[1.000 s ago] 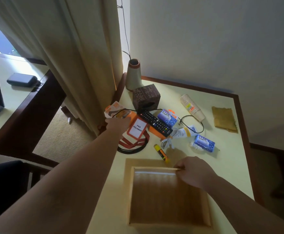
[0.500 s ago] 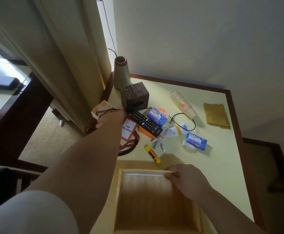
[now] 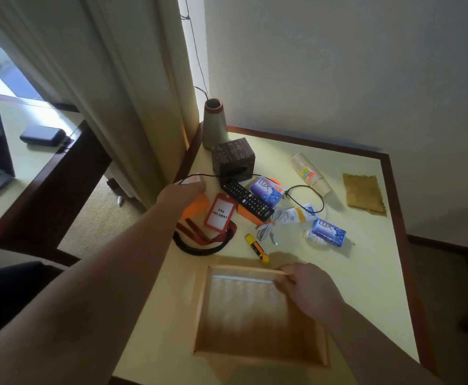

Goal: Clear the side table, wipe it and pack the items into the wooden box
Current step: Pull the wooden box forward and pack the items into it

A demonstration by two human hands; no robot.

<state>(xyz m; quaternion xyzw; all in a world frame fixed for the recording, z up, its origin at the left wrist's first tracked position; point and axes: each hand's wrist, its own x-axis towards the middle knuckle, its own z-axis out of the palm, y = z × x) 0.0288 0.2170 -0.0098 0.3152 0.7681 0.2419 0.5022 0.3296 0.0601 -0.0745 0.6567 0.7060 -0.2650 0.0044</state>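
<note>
Left hand (image 3: 181, 194) has slid off the orange/white packet it covered a second ago and now sits at the worktop (image 3: 366, 287) left edge, over the black cord (image 3: 199, 176) and part of the orange card (image 3: 196, 205); packet no longer visible. Can't tell whether its fingers are closed on anything, they point away from the camera. Right hand (image 3: 308, 291) hasn't moved: fingers pinched on the far rim of the box (image 3: 202, 309), which sits open and empty at the near edge. Progress looks like roughly zero: nothing packed, worktop not wiped. Left to clear: badge (image 3: 220, 213) with red lanyard (image 3: 199, 236), remote (image 3: 246, 200), two soap packs (image 3: 267, 190) (image 3: 328, 232), tube (image 3: 296, 215), white cable (image 3: 267, 232), marker (image 3: 256, 248), cup stack (image 3: 310, 173), dark cube (image 3: 233, 158), vase (image 3: 213, 123). Cloth (image 3: 363, 197) lies at the far right, well apart from the pile, probably the wipe. Snags: the cord runs from the left hand past the cube and under the remote and soap, so pulling it will likely drag things; lanyard loops hang close to the left edge. Curtain (image 3: 116, 79) crowds that edge.
</note>
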